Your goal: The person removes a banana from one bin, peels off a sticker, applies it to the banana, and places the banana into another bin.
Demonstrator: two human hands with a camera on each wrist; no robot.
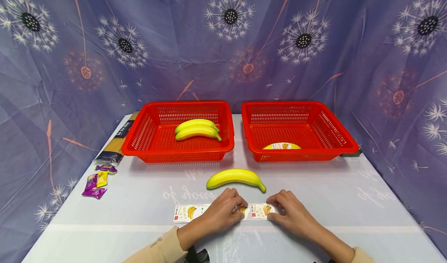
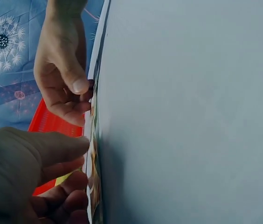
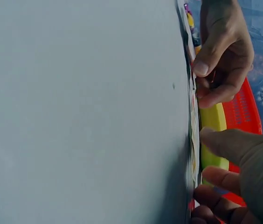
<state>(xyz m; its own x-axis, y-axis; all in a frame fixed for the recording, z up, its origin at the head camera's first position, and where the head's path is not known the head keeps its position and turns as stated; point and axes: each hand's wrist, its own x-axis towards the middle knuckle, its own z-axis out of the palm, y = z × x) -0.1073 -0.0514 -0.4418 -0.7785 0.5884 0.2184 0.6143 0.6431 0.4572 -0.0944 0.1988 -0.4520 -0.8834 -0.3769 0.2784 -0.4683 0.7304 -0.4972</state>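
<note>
A white strip of banana stickers lies across the table in front of me. My left hand grips it near its middle, thumb and index finger curled at a sticker and covering part of it. At the strip's right end, my right hand holds the edge of the last sticker with thumb and fingertips. Both wrist views show the strip nearly edge-on, with the left hand and the right hand close along it. Just beyond the hands rests a yellow banana, its tip pointing right.
Two red baskets stand behind: the left basket holds two bananas, the right basket one banana with a sticker. At the left edge lie several wrapped candies and a brown and dark package. A patterned curtain hangs behind.
</note>
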